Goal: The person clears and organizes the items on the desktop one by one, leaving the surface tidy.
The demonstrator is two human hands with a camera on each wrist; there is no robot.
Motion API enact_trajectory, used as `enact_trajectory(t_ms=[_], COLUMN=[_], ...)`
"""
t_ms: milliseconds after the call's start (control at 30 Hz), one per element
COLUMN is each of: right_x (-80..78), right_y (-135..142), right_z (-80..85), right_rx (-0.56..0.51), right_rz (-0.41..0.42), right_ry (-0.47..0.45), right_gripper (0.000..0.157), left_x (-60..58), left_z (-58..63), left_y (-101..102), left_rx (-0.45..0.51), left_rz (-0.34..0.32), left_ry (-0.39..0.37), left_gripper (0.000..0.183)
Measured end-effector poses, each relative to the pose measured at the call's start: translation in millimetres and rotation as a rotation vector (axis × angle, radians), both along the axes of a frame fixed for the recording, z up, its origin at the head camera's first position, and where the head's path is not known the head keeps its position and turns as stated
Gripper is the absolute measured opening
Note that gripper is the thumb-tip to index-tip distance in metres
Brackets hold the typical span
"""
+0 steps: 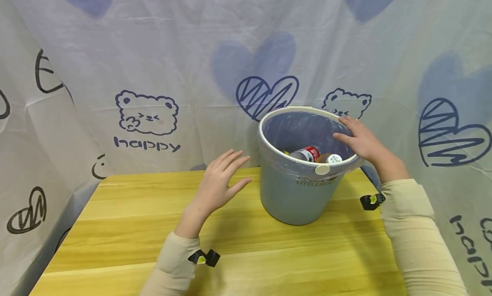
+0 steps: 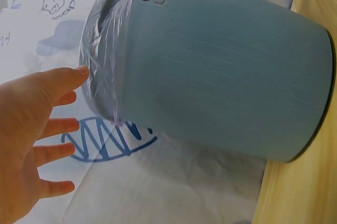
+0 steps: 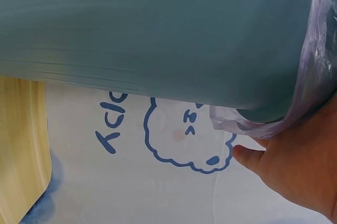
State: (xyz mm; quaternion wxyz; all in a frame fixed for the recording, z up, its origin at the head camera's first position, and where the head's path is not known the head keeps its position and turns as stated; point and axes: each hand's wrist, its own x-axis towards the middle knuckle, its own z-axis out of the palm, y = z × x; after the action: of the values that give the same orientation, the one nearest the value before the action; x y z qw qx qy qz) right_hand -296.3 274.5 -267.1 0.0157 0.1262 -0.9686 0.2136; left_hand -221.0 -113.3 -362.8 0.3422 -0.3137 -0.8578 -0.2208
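Observation:
A light blue-grey trash can (image 1: 294, 200) with a cream rim stands upright on the wooden table, lined with a thin translucent purple bag (image 2: 108, 50). Inside it lie a bottle with a red label (image 1: 309, 153) and a white-capped bottle (image 1: 333, 159). To the left of the can, my left hand (image 1: 221, 183) is held in the air, fingers spread and extended, holding nothing. My right hand (image 1: 363, 140) is at the can's right rim, its thumb reaching over the opening. In the right wrist view, one finger shows outside beside the bag's overhanging edge.
The yellow wood-grain table (image 1: 134, 227) ends at a printed white curtain (image 1: 153, 52) right behind the can. Another curtain section (image 1: 442, 193) hangs along the right side. Black wrist cameras (image 1: 203, 257) are strapped on both sleeves.

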Motion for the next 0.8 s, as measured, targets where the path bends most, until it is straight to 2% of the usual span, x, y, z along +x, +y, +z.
enact_trajectory(t_ms=[433, 800], right_x=[-1.2, -3.4], right_y=[8, 6], right_z=[2.0, 8.5], right_rx=[0.069, 0.166], right_rz=[-0.008, -0.015], right_ry=[0.007, 0.057], right_gripper=[0.077, 0.081], left_x=[12.3, 23.6], left_z=[-6.9, -20.9], left_y=[-20, -42], left_rx=[-0.031, 0.022], left_rz=[0.09, 0.136], left_ry=[-0.154, -0.179], left_gripper=[0.058, 0.06])
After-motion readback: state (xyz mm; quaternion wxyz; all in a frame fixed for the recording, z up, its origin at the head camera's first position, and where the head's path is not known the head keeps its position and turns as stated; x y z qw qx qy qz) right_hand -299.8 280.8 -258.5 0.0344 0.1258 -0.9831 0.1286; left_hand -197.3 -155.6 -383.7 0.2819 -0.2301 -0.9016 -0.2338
